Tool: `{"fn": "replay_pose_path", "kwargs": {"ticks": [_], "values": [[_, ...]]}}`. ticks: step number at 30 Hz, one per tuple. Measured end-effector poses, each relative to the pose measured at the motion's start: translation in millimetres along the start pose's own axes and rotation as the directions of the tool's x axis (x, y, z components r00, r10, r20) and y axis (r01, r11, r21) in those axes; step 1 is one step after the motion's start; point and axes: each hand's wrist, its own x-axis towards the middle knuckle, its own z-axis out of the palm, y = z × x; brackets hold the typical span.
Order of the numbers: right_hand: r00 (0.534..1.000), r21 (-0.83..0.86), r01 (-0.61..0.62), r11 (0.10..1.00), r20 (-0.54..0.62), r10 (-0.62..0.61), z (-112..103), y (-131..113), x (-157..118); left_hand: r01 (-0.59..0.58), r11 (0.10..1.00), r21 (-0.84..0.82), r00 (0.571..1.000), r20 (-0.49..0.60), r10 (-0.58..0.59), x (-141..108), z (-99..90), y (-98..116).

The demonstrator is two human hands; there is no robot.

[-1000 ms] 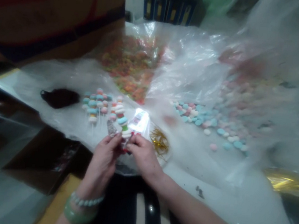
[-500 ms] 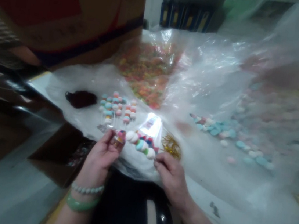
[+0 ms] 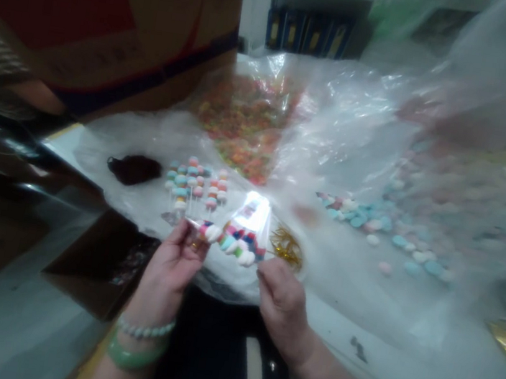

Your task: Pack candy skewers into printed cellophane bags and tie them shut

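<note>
My right hand (image 3: pixel 283 294) pinches the end of a marshmallow skewer (image 3: pixel 230 246) of white, blue and green pieces, which points left. My left hand (image 3: pixel 179 261) holds what looks like a small clear bag (image 3: pixel 196 232) with a pink print, its fingers curled round it. The skewer's far tip meets the bag; blur hides how far it is inside. Behind the skewer lies a bright stack of clear bags (image 3: pixel 252 214) with red and blue print. Gold twist ties (image 3: pixel 287 247) lie right of it. Several finished-looking marshmallow sticks (image 3: pixel 192 184) rest at the left.
Orange and green candies (image 3: pixel 248 123) fill a plastic bag at the back. Loose blue, white and pink marshmallows (image 3: pixel 362 216) lie on the plastic sheet at the right. A dark object (image 3: pixel 134 169) is far left. Below stands an open cardboard box (image 3: pixel 83 260). Another person's arm (image 3: pixel 35 93) shows at the left.
The skewer has moved left, its front end now at the bag in my left hand. My right hand has come slightly left with it. The view has shifted slightly.
</note>
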Motion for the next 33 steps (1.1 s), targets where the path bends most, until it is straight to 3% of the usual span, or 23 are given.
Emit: {"fn": "replay_pose_path", "kwargs": {"ticks": [5, 9, 13, 16, 21, 25, 27, 29, 33], "values": [[0.994, -0.117, 0.104, 0.988, 0.045, -0.100, -2.8, -2.4, -1.2, -0.112, 0.994, -0.006, 0.994, 0.011, 0.112, 1.8, 0.8, -4.6], [0.993, -0.100, 0.104, 0.990, 0.064, -0.098, -3.8, -2.0, -0.6, -0.253, 0.963, 0.097, 0.966, 0.087, 0.245, 2.2, -3.7, -7.9], [0.996, 0.088, -0.015, 0.996, 0.086, 0.007, -1.9, 0.9, -0.7, -0.250, 0.927, 0.281, 0.963, 0.171, 0.208, 5.2, -10.4, -8.9], [0.978, 0.232, -0.194, 0.953, 0.115, 0.172, 0.8, 2.4, -0.5, -0.249, 0.922, 0.295, 0.964, 0.167, 0.207, 11.4, -16.2, -8.4], [0.876, 0.332, -0.478, 0.813, 0.251, 0.412, -0.2, 0.3, 5.3, -0.326, 0.878, 0.351, 0.938, 0.238, 0.253, 17.3, -23.2, -10.1], [0.710, 0.366, -0.702, 0.611, 0.427, 0.560, -1.4, -4.3, 12.1, -0.380, 0.847, 0.372, 0.918, 0.267, 0.294, 13.4, -21.6, -18.0], [0.658, 0.374, -0.752, 0.543, 0.472, 0.586, -0.1, -5.6, 14.1, -0.378, 0.846, 0.376, 0.917, 0.275, 0.288, 10.4, -19.5, -23.1], [0.653, 0.375, -0.757, 0.535, 0.467, 0.597, 1.8, -5.3, 14.6, -0.351, 0.861, 0.368, 0.924, 0.285, 0.255, 8.5, -17.9, -27.5], [0.725, 0.353, -0.688, 0.635, 0.374, 0.578, 3.9, -1.0, 12.9, -0.189, 0.917, 0.352, 0.957, 0.275, 0.092, 10.8, -17.8, -31.2]]}}
